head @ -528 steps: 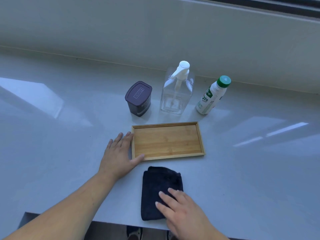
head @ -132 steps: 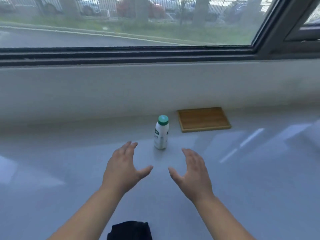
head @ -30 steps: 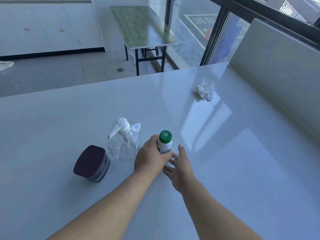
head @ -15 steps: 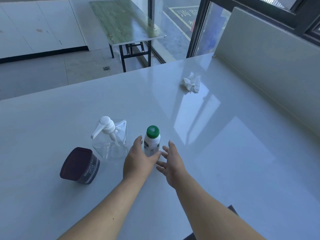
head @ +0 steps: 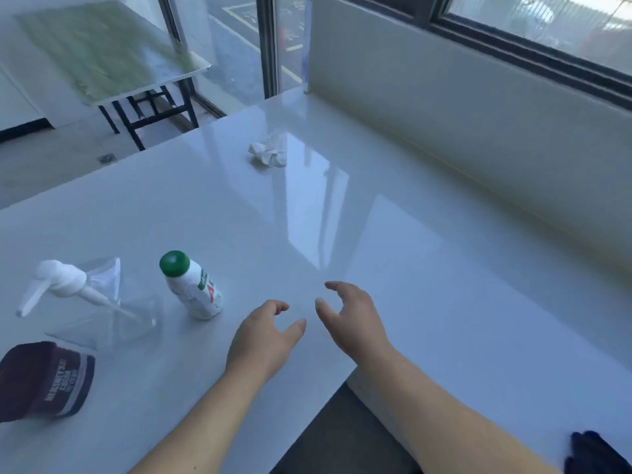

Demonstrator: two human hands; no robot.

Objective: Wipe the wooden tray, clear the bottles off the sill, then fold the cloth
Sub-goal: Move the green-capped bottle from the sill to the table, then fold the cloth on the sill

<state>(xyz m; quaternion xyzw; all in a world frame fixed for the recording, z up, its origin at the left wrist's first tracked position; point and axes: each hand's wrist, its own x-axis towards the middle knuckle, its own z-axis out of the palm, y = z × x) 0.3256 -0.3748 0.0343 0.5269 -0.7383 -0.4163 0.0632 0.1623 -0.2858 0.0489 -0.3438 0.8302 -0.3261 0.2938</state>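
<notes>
A white bottle with a green cap (head: 193, 285) stands on the white table at the left, beside a clear pump bottle (head: 92, 302) and a dark lidded container (head: 46, 381). My left hand (head: 265, 340) hovers to the right of the white bottle, empty, fingers curled and apart. My right hand (head: 352, 316) is beside it, also empty with fingers apart. A corner of the dark cloth (head: 595, 453) shows at the bottom right on the sill. The wooden tray is out of view.
A crumpled white tissue (head: 268, 152) lies farther back on the table. The white sill (head: 478, 268) runs along the wall under the window on the right. A dark gap (head: 342, 436) separates table and sill near me. A green-topped folding table (head: 102, 53) stands beyond.
Both hands have let go of the green-capped bottle and drawn back to the right; the bottle now stands alone beside the pump bottle. The view has swung rightwards.
</notes>
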